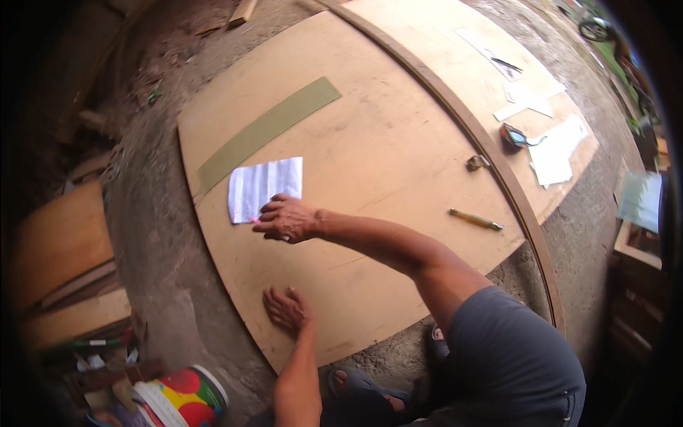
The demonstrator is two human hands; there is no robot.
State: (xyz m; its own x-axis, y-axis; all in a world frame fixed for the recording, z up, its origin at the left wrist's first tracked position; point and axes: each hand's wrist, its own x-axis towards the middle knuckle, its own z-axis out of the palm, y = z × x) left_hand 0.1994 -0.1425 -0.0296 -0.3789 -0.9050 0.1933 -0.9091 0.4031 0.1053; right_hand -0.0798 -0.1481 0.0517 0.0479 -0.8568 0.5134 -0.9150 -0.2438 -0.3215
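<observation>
A large sheet of plywood (384,149) lies low over the ground in front of me. My right hand (288,218) reaches across it to the lower right corner of a white sheet with grey bands (267,186). Its fingers are curled together, and a small pink-tipped thing (255,220) shows at the fingertips; most of it is hidden. Closer to me, my left hand (287,309) rests flat on the plywood near its left edge, fingers apart. Beyond the white sheet lies a long olive-green strip (270,132).
A long wooden strip (455,107) crosses the plywood, with a small metal piece (477,163) beside it. A yellowish-handled tool (476,219), a tape measure (512,138) and white paper pieces (558,153) lie rightward. At lower left stand a colourful bucket (186,398) and wood boards (60,238).
</observation>
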